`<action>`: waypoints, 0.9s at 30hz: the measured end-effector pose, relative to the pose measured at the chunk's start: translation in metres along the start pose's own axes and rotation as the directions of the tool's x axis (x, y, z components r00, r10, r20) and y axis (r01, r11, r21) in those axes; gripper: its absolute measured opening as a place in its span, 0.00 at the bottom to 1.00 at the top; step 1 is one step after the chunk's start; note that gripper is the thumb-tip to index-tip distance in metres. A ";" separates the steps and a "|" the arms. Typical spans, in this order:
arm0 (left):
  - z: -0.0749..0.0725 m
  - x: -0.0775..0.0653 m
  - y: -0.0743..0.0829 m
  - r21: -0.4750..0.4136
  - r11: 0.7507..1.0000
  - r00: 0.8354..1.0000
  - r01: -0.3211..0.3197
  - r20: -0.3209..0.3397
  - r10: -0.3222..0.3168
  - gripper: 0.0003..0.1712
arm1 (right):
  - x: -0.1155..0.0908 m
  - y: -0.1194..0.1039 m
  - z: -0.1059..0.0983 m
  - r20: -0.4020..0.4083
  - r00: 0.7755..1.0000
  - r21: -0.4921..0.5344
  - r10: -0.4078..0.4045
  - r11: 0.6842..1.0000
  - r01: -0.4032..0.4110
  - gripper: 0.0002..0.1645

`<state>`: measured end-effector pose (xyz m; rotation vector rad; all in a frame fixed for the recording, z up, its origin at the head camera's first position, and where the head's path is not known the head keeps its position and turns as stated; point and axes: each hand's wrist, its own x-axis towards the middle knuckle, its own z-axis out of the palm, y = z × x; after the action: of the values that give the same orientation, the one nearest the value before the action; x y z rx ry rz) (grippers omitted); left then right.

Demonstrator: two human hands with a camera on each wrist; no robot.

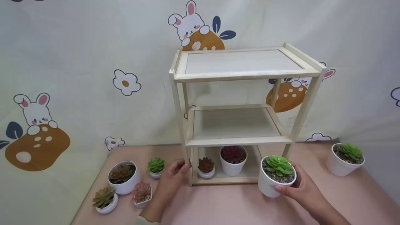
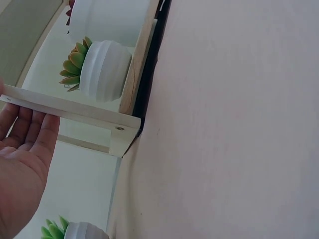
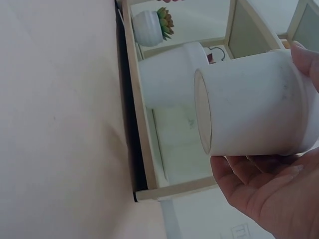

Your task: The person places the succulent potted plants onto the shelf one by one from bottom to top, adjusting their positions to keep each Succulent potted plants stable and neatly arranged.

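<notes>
My right hand (image 1: 301, 187) grips a white pot with a bright green succulent (image 1: 278, 175), held up off the table by the rack's front right corner. In the right wrist view the pot (image 3: 254, 104) is tipped sideways, its base facing the bottom shelf. At the rack's front left leg (image 2: 75, 109), my left hand (image 2: 25, 149) holds the wood, fingers on one side and a bit of thumb on the other. On the bottom shelf of the wooden rack (image 1: 240, 142) stand a small potted brownish succulent (image 1: 206, 168) and a larger potted dark red one (image 1: 233, 159).
Left of the rack are a brown succulent in a big pot (image 1: 124, 178), a small green one (image 1: 155, 167), a pink one (image 1: 142, 193) and an olive one (image 1: 105, 200). Another potted green succulent (image 1: 345, 159) stands far right. A printed cloth (image 1: 93, 109) hangs behind.
</notes>
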<state>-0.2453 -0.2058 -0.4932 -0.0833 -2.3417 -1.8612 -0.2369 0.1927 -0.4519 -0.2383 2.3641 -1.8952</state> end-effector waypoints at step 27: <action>0.001 0.000 -0.001 -0.034 0.999 1.000 0.021 0.000 -0.021 0.23 | 0.018 0.028 0.047 -0.170 0.985 -0.150 0.030 0.987 -0.056 0.53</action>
<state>-0.2459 -0.2048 -0.4939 -0.0629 -2.3200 -1.9113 -0.2479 0.1497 -0.4889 -0.0405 2.6052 -1.7799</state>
